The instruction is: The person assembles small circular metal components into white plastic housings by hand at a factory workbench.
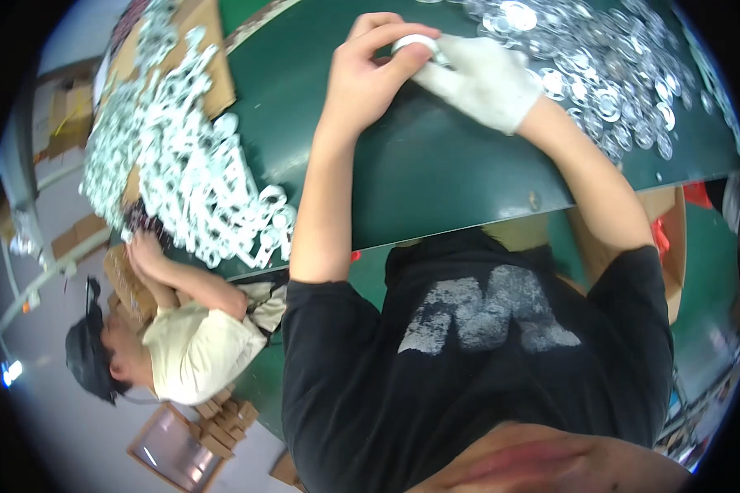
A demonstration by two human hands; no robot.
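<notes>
Over the far part of the green table (436, 181) both my hands meet at a small white round piece (414, 41), probably plastic. My bare left hand (372, 70) is closed on it, thumb pressed on its top and fingers curled round the far side. From the right, my right hand (481, 82) in a white glove grips the same piece; its fingertips are partly hidden. To the right of the glove lies a spread heap of shiny round metal discs (608, 103).
A big pile of white ring-ended parts (193, 177) covers the table's left side, beside a cardboard sheet (214, 62). At the left a co-worker in a cap and pale shirt (210, 353) reaches to that pile. A cardboard box (672, 238) stands below the table edge at right.
</notes>
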